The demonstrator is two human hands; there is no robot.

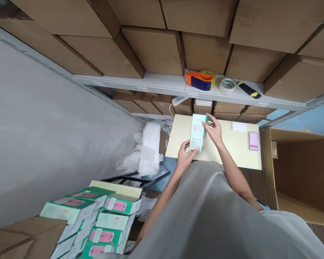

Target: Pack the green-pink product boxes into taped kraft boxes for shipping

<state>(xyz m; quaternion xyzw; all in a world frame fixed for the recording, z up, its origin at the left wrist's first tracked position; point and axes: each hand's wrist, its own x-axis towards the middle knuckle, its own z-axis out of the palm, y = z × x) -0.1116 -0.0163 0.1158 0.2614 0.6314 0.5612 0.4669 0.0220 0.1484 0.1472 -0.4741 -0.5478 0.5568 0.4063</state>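
Observation:
Between my two hands is a pale green and white product box point(197, 133) with small coloured pictures and print on its face. My left hand point(185, 155) grips its lower end, thumb on the front face. At the upper right corner, my right hand point(213, 130) pinches the edge, its thumb on the face and fingers behind. The box is over the cream tabletop point(229, 144); whether it touches the surface I cannot tell. A small white card or box point(239, 126) and a pink item, blurred out point(253, 140), lie to the right.
Ahead, a shelf point(162, 81) bears cartons, an orange tape dispenser point(199, 80), a tape roll point(227, 86) and a yellow-black cutter point(248, 90). An open carton point(302, 172) stands right. Several green boxes point(102, 235) are stacked lower left, near a white foam-wrap roll point(150, 147).

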